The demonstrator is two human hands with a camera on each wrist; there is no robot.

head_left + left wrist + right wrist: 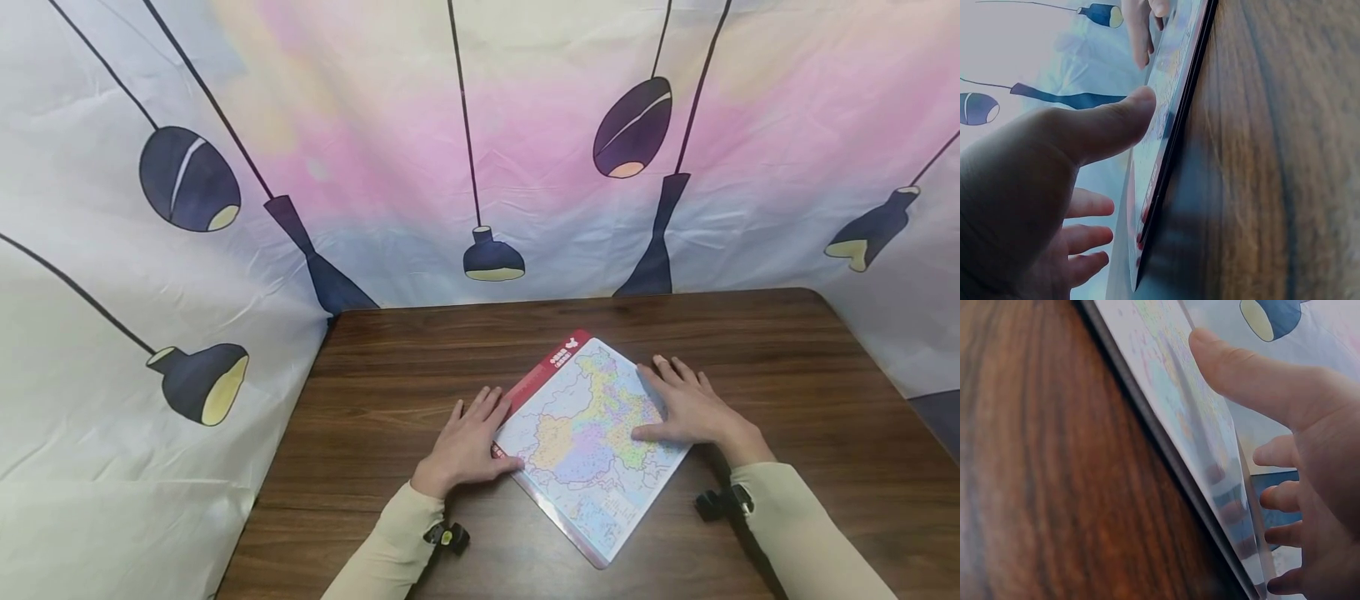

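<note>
**Desk:** What do you have nearest the camera?

**Me:** Two cream sleeves coming in from the bottom of the head view, each with a small black clip at the wrist. Just beyond them, I see both hands flat on the dark wooden counter (390,392).

**Desk:** Start with the left hand.

**Me:** The left hand (468,442) lies palm down at the left edge of a flat map board (592,442), fingers straight and slightly spread. Its thumb touches the board's near-left edge; in the left wrist view the thumb (1110,125) rests against the printed face while the other fingers lie beside the board. It grips nothing.

**Desk:** And the right hand?

**Me:** The right hand (686,408) rests on the board's right side, fingers stretched out over the map, thumb pointing inward across the print. The right wrist view shows the thumb (1241,365) pressed on the glossy surface. Fingers straight, nothing pinched.

**Desk:** Where is the board itself?

**Me:** Lying flat near the middle of the counter, turned at an angle, one corner pointing toward me. It carries a coloured map with a red strip (547,367) along its far-left edge. The hands sit well apart, one on each side.

**Desk:** Farther back?

**Me:** The counter's far edge meets a pastel backdrop (525,125) printed with dark hanging lamps.
</note>
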